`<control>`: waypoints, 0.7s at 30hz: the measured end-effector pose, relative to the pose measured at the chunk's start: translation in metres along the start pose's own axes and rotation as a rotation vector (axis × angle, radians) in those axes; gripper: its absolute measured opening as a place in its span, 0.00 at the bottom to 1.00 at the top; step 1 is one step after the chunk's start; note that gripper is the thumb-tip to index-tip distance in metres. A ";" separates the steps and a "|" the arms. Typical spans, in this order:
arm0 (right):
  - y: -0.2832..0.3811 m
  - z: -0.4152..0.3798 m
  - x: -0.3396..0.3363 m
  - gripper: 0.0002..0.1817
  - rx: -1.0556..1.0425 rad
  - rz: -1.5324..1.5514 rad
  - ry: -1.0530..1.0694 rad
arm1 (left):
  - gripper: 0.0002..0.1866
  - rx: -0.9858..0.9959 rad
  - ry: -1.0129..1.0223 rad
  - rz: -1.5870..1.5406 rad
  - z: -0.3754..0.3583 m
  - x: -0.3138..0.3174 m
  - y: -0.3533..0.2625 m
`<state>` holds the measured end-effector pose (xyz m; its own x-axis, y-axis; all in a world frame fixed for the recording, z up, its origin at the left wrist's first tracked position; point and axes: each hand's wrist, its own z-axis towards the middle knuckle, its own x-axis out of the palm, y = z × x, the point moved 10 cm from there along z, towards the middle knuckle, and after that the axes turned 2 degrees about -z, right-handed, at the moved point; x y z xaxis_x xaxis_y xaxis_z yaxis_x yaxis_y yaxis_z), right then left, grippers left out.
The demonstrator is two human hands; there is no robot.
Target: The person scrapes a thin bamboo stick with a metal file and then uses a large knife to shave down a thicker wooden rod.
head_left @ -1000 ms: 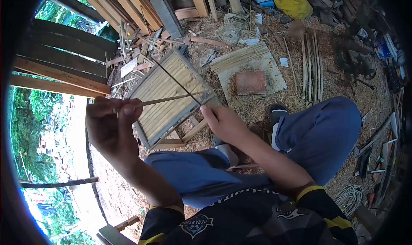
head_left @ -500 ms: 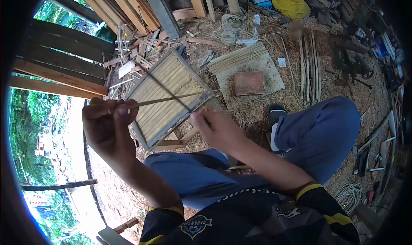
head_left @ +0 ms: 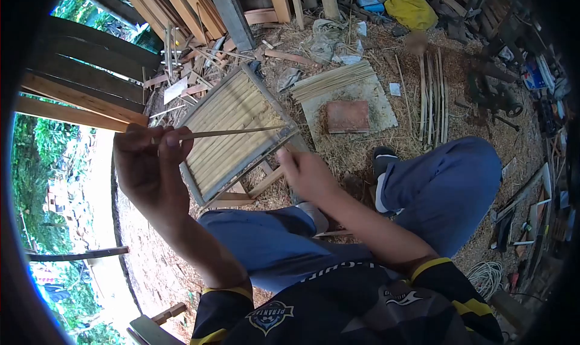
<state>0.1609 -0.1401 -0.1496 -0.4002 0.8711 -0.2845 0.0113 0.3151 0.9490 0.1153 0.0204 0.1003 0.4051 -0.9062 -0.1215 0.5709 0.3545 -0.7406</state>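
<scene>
My left hand [head_left: 151, 170] is raised at the left, its fingertips pinching one end of a thin, pale bamboo stick [head_left: 232, 132]. The stick points right, its far end near the corner of a grey-framed panel [head_left: 226, 106] of bamboo strips. Below that far end is my right hand [head_left: 311, 176], closed with the thumb along the top. It grips what looks like a knife, whose long dark blade showed half a second ago; now my fingers and the viewing angle hide most of it.
A reddish block [head_left: 348, 117] lies on a pale board [head_left: 383, 106] beside a bundle of thin sticks [head_left: 335, 80]. Longer strips [head_left: 435, 97] lie farther right. Shavings cover the ground, planks [head_left: 181, 10] lean at the back, and a metal vise-like tool [head_left: 495, 94] stands right.
The dark blade that crossed the stick is no longer plainly visible. My right hand has shifted slightly right and away from the stick; my left hand still pinches it.
</scene>
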 end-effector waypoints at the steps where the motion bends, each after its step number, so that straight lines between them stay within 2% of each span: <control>1: -0.036 0.010 0.004 0.35 0.132 -0.025 0.045 | 0.09 -0.020 -0.037 -0.014 -0.001 -0.004 0.002; 2: -0.064 0.014 0.005 0.35 0.263 -0.047 0.083 | 0.09 -0.017 -0.035 0.007 -0.002 -0.004 0.002; 3: -0.059 0.017 0.000 0.36 0.161 -0.138 0.034 | 0.09 -0.009 -0.028 0.027 -0.002 -0.005 0.001; 7: 0.039 -0.010 -0.004 0.35 -0.154 0.013 -0.021 | 0.09 -0.059 -0.119 0.087 -0.001 -0.013 0.007; 10: 0.013 -0.004 0.002 0.31 -0.074 0.048 -0.048 | 0.09 -0.039 -0.102 0.081 0.000 -0.010 0.005; 11: -0.017 0.005 0.002 0.33 0.020 0.025 -0.063 | 0.09 -0.046 -0.109 0.070 -0.001 -0.011 0.005; 14: -0.043 0.018 -0.002 0.34 0.122 -0.066 0.039 | 0.09 -0.037 -0.116 0.063 0.000 -0.011 0.005; 18: 0.074 -0.015 -0.008 0.35 -0.239 0.097 0.050 | 0.09 -0.053 -0.132 0.071 -0.006 -0.008 0.004; 21: 0.069 -0.016 -0.010 0.34 -0.229 0.077 0.030 | 0.09 -0.041 -0.110 0.112 -0.004 -0.001 -0.001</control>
<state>0.1514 -0.1330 -0.0787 -0.4334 0.8765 -0.2095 -0.1643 0.1518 0.9747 0.1116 0.0204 0.0986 0.5411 -0.8303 -0.1334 0.4891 0.4398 -0.7532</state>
